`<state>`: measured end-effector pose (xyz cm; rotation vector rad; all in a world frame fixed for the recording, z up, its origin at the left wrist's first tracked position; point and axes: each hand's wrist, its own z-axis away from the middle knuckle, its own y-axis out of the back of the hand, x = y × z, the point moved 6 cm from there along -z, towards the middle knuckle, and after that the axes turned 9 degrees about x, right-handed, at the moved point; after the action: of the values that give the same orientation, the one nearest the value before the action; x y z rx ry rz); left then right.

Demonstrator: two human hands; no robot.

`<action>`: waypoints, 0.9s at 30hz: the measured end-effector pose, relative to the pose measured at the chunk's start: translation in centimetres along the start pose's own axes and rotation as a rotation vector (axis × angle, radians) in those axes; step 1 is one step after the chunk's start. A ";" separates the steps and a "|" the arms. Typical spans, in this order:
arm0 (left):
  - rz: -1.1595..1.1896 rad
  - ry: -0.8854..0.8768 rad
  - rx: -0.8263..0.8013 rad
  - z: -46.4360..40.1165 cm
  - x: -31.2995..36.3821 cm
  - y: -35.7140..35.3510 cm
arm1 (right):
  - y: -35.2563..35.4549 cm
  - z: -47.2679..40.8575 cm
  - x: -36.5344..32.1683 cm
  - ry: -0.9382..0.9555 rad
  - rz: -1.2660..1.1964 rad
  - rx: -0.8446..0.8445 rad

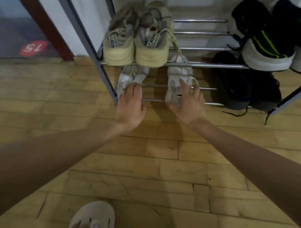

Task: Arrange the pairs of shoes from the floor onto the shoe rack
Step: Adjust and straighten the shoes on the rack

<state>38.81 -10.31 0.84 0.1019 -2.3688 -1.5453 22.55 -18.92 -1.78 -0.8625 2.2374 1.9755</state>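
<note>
A metal shoe rack [212, 65] stands against the wall. On its lower tier lie two white sneakers, toes pointing in. My left hand [130, 105] lies over the heel of the left white sneaker [129, 75], fingers together and curled onto it. My right hand [187, 105] is at the heel of the right white sneaker [179, 71]. Its fingers are spread, the index finger rests on top of the shoe, and the thumb sits beside the heel. A gap of bare bars separates the two white shoes.
A beige pair [137, 40] sits on the upper tier above the white shoes. A black-and-green pair [269, 38] is at upper right, a black pair [240, 88] below it. My foot in a beige slipper [94, 218] stands on the wooden floor [160, 159].
</note>
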 end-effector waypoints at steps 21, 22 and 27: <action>0.025 -0.098 -0.148 -2.8 -5.4 -0.9 | -1.8 -1.2 -2.0 0.009 -0.050 0.133; 0.043 -0.090 -0.134 -2.9 -5.4 -0.7 | -1.9 -1.6 -2.7 0.035 -0.065 0.143; 0.090 -0.024 -0.108 -4.1 -5.8 -0.2 | -3.1 -3.0 -6.5 0.120 -0.047 0.174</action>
<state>45.50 -12.69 0.93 -0.0465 -2.2687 -1.6364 30.34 -19.39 -1.53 -1.0260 2.3853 1.7216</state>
